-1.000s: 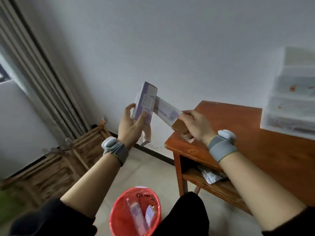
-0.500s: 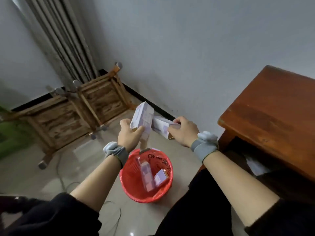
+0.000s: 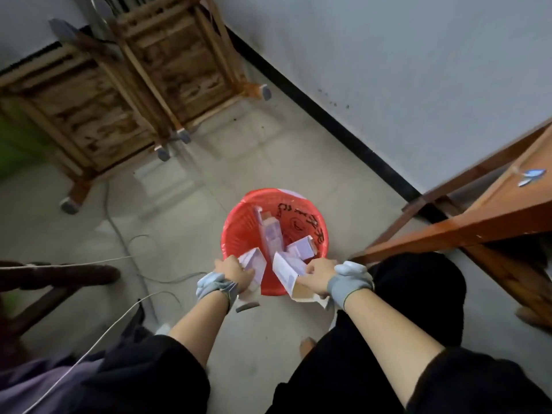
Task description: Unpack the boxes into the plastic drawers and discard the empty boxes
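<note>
we are at the discarding step: our left hand (image 3: 236, 271) grips one empty box (image 3: 254, 264) and our right hand (image 3: 316, 276) grips another box (image 3: 286, 271), both just over the near rim of the red bin (image 3: 239, 222), so next the fingers should let go.

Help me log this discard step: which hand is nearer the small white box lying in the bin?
Right. The right hand is just below the small white box; the left hand is farther, across the bin.

Dim soft daylight, motion blur, wide-angle bending at edges
</note>
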A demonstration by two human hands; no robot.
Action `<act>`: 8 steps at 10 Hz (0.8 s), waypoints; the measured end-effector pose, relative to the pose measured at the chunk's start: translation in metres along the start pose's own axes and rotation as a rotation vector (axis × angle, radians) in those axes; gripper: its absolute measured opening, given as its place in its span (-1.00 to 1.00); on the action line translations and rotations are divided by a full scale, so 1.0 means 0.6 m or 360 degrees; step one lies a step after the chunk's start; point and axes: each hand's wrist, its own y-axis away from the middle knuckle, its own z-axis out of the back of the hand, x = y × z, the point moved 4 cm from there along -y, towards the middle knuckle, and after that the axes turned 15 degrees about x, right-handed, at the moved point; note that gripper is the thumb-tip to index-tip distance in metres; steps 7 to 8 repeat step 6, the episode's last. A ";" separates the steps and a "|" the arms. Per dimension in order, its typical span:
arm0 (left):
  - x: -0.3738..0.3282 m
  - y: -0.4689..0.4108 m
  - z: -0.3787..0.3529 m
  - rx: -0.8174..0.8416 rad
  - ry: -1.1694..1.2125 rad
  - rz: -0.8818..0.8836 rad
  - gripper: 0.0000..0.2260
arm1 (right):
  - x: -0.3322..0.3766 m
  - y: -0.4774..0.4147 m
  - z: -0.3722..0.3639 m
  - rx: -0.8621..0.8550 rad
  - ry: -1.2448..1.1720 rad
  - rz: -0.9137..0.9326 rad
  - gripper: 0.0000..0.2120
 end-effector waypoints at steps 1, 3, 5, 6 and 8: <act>-0.001 -0.021 0.005 0.0016 -0.0073 0.0033 -0.57 | -0.007 -0.030 0.006 -0.0103 -0.0049 -0.0013 -0.53; -0.041 -0.005 0.044 -0.0170 0.0278 -0.0120 -0.42 | 0.011 -0.029 0.037 -0.0432 -0.0359 0.0148 -0.60; -0.070 0.026 0.094 -0.0548 0.0509 -0.0418 -0.59 | 0.014 0.010 0.099 -0.0745 -0.0562 0.0270 -0.59; -0.078 0.045 0.109 -0.0652 0.0504 -0.0446 -0.60 | 0.005 0.033 0.116 -0.0761 -0.0496 0.0196 -0.68; -0.078 0.045 0.109 -0.0652 0.0504 -0.0446 -0.60 | 0.005 0.033 0.116 -0.0761 -0.0496 0.0196 -0.68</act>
